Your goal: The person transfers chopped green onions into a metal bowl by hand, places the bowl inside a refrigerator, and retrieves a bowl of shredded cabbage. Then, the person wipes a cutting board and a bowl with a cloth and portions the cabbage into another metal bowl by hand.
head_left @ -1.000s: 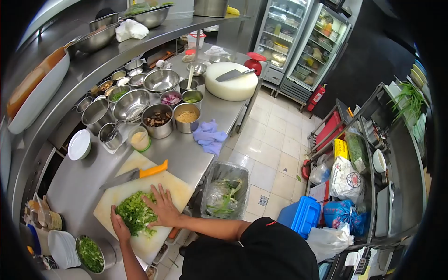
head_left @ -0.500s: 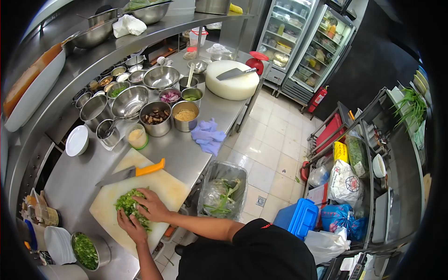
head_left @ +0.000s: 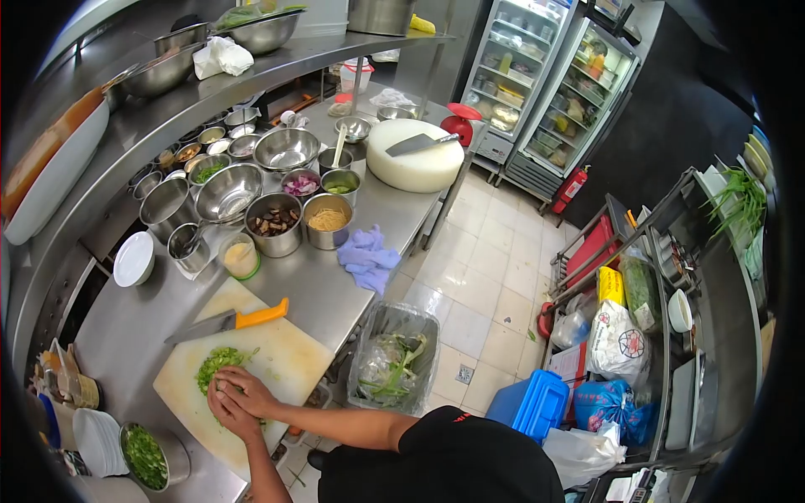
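On the pale cutting board [head_left: 293,339], my left hand [head_left: 232,417] and my right hand [head_left: 250,394] are cupped together, fingers closed, with chopped greens gathered between them. More chopped greens [head_left: 220,362] show beyond my fingers, and loose bits are scattered on the board. What lies within my palms is mostly hidden. A knife with an orange handle [head_left: 262,313] rests across the upper part of the board. Near the lower left board edge stands a metal pot [head_left: 177,458] holding chopped greens.
Metal bowls [head_left: 228,193] and ingredient pots line the counter. A purple cloth [head_left: 369,260] lies at its edge, near a round white block [head_left: 415,172] with a cleaver. Below stands a lined bin [head_left: 356,352]. A metal shelf [head_left: 335,46] overhangs the counter.
My hands were spread around the greens; they have come together, closed over part of the pile and moved toward the board's near side. The view has shifted slightly.
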Available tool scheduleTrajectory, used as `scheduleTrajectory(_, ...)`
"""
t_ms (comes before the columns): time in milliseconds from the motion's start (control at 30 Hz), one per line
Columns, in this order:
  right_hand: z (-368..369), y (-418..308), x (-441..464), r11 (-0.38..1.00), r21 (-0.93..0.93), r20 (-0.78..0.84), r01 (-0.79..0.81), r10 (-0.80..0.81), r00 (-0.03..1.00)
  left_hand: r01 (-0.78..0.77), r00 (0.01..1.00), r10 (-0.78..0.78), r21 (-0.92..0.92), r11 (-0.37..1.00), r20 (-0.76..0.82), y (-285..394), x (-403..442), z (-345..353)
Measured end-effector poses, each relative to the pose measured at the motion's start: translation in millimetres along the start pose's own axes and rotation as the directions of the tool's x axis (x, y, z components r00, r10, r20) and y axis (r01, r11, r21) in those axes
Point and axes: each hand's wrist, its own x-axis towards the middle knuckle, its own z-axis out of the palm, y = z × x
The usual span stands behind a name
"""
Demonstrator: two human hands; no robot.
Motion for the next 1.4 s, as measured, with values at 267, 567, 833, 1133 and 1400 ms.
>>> scheduleTrajectory(267,13,2,1,0.858,0.458,0.009,-0.233,0.257,0.966,0.158,0.98,-0.181,-0.232,0.96,-0.084,-8,7,2)
scheduleTrajectory(567,-6,-32,11,0.892,0.38,-0.063,-0.245,0.289,0.955,-0.004,0.955,-0.035,-0.131,0.991,-0.295,41,19,11)
scheduleTrajectory(833,-7,-68,14,0.707,0.668,-0.053,-0.232,0.356,0.933,0.031,0.936,-0.134,-0.303,0.952,-0.326,85,21,-3)
scheduleTrajectory(1133,70,-126,32,0.695,0.685,0.064,-0.216,0.239,0.969,-0.147,0.86,0.021,-0.209,0.967,-0.51,99,61,-85)
scheduleTrajectory(1400,235,-155,42,0.638,0.692,0.318,-0.338,0.151,0.936,-0.106,0.644,0.114,0.058,0.993,-0.757,49,105,-225)
